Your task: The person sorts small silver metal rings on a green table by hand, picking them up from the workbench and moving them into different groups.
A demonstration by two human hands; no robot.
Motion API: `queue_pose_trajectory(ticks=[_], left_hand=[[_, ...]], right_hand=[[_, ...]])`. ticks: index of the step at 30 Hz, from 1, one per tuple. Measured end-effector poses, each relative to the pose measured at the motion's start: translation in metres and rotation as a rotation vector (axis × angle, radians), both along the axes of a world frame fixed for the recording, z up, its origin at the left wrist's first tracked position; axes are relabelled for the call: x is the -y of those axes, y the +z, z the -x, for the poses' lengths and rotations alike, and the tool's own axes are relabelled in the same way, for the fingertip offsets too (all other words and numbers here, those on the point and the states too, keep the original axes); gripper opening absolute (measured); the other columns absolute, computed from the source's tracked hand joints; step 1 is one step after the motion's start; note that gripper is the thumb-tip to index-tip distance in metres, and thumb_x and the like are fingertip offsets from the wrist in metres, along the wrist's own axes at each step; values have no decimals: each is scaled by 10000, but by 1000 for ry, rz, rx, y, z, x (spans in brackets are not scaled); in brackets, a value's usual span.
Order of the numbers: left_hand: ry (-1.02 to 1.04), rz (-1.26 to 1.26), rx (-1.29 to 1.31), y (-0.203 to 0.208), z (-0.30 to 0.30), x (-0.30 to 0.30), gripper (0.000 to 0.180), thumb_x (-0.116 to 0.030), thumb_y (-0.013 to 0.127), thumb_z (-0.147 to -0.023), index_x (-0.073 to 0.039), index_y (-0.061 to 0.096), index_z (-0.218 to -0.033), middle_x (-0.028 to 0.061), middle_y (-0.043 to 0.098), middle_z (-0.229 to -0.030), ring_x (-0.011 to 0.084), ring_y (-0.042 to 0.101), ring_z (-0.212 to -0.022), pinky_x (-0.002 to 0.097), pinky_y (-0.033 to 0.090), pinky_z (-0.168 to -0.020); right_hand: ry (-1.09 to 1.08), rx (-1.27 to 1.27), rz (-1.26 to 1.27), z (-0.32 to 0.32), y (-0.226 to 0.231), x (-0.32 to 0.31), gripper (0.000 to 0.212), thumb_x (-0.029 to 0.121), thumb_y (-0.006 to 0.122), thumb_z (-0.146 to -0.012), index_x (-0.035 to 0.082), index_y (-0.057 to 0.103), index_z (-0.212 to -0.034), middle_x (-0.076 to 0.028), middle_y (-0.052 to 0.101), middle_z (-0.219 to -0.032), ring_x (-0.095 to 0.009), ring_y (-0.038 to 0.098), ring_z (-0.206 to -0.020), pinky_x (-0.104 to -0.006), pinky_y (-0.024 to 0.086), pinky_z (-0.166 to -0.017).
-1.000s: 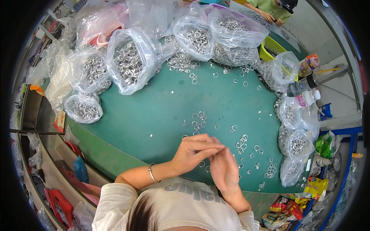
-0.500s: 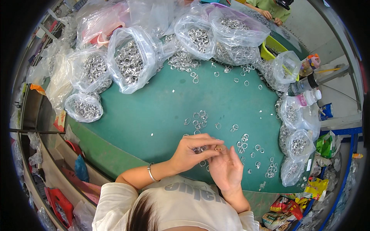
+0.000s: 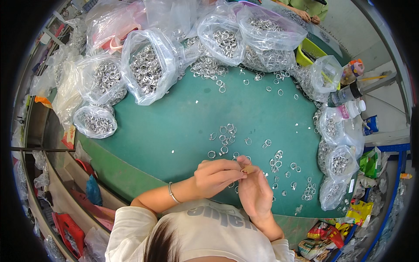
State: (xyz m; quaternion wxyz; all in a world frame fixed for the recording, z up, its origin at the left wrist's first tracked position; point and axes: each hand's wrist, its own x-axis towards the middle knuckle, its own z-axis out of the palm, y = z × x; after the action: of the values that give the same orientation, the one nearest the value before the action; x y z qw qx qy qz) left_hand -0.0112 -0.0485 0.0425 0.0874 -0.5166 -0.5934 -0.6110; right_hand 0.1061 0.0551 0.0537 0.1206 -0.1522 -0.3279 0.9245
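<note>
Both hands meet low in the middle, just above the green tabletop. My left hand wears a metal bangle at the wrist; its fingers are closed in a pinch against the right fingertips. My right hand is turned palm inward, its thumb and fingers drawn together round the same spot. A tiny tan-gold piece shows between the fingertips, too small to name. Just beyond the hands lie loose silver rings. More rings are scattered to the right of my right hand.
Plastic bags full of silver rings line the far edge. Smaller ring bags run down the right side, near a bottle and a yellow-green basket. Another person's hands show at the far right. Left stands a red container.
The left fingers have folded in, and the rings seen under that hand are now covered. The right fingers have bent closer round the small piece. The other person's hands have shifted slightly.
</note>
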Motion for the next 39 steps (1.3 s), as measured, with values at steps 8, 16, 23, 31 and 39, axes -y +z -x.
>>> queue_pose_trajectory(ticks=[8, 16, 23, 31, 39], left_hand=[[-31, 80, -91, 7, 14, -2, 245, -50, 809, -680, -27, 635, -850, 73, 636, -791, 159, 600, -571, 241, 455, -463], [-229, 174, 15, 10, 22, 3, 204, -58, 779, -732, -32, 602, -831, 81, 625, -798, 166, 584, -577, 241, 440, -462], [-430, 281, 568, 17, 18, 0, 171, -34, 734, -781, -11, 587, -867, 94, 625, -839, 163, 600, -742, 282, 479, -640], [-406, 242, 709, 16, 11, -9, 140, 0, 688, -801, 15, 702, -940, 111, 677, -874, 163, 625, -771, 272, 482, -655], [-245, 152, 760, 7, -8, -14, 159, 23, 696, -768, 1, 724, -923, 116, 691, -846, 176, 635, -750, 284, 503, -657]], right_hand=[[-1, -6, -96, 0, -1, -1, 348, 306, 459, -952, 4, 589, -1068, -124, 432, -1303, -228, 371, -1211, -361, 242, -1014], [-23, 35, -391, -2, 6, -2, 283, 214, 442, -976, -13, 605, -1019, -135, 456, -1263, -230, 357, -1237, -387, 210, -1063], [-63, 1, -363, -1, 13, -3, 190, 133, 496, -958, -16, 602, -1012, -111, 492, -1190, -221, 429, -1171, -377, 280, -1037], [-121, 64, -248, -1, 8, -1, 133, 66, 542, -934, -17, 621, -1001, -75, 510, -1177, -175, 470, -1120, -332, 318, -1000], [-106, 85, -50, 0, 5, 1, 231, 155, 541, -941, 0, 615, -1095, -72, 563, -1172, -175, 476, -1133, -350, 311, -1012]])
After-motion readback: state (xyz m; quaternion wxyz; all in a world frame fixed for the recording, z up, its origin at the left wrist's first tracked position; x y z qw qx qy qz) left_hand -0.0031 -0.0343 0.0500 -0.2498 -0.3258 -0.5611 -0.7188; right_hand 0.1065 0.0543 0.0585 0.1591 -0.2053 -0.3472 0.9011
